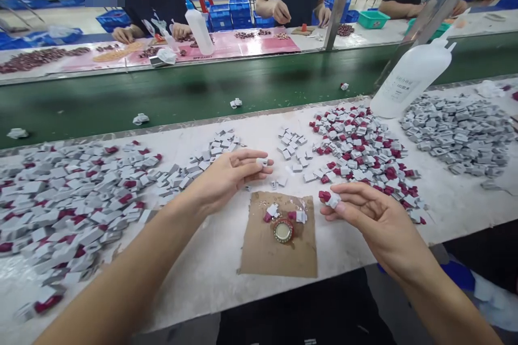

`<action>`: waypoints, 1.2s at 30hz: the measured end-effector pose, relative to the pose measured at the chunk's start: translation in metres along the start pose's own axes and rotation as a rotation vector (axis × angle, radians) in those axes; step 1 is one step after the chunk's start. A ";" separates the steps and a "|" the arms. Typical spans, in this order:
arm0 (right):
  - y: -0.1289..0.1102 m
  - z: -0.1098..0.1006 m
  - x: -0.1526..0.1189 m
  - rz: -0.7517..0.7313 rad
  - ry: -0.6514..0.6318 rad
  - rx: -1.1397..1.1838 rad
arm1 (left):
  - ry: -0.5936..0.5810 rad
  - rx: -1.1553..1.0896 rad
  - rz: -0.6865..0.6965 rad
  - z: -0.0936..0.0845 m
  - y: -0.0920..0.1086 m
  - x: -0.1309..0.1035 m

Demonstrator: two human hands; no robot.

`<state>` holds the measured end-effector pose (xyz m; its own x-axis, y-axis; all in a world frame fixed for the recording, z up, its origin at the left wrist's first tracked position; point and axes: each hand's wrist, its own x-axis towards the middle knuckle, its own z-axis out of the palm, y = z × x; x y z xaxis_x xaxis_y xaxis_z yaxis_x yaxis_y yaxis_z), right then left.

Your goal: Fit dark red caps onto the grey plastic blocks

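Observation:
Between the thumb and fingertips of my left hand (232, 175) is a small light-grey plastic piece (262, 161). My right hand (370, 210) pinches a grey and dark-red plastic part (329, 198) just beyond the right edge of a brown cardboard square (279, 261). On the cardboard lies a bottle cap (283, 231), its hollow side facing up. Two grey-and-red parts rest by it, one part (272, 211) at the upper left and another part (298, 216) at the upper right.
Piles of grey and red parts flank my hands, one pile (81, 199) left, another (360, 145) right. A white squeeze bottle (413, 81) leans beside a grey heap (457, 132). Past the green conveyor belt (182, 94), carrying several parts, co-workers handle small pieces.

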<state>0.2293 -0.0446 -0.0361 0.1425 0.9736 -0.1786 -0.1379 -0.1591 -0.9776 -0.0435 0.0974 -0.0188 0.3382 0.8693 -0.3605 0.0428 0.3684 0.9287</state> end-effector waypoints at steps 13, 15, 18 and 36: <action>0.015 0.014 -0.023 -0.089 0.029 -0.136 | 0.206 0.988 0.546 -0.001 -0.041 0.002; 0.015 0.018 -0.030 -0.166 0.012 -0.235 | 0.195 0.995 0.540 -0.002 -0.044 0.000; 0.016 0.026 -0.037 -0.231 -0.039 -0.329 | 0.172 0.980 0.558 -0.004 -0.045 -0.006; 0.014 0.044 -0.034 -0.290 -0.130 -0.438 | 0.203 0.958 0.599 -0.014 -0.055 -0.055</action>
<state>0.1798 -0.0731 -0.0392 -0.0121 0.9955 0.0941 0.3144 0.0931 -0.9447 -0.0774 0.0337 -0.0514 0.3913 0.8897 0.2352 0.6535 -0.4486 0.6097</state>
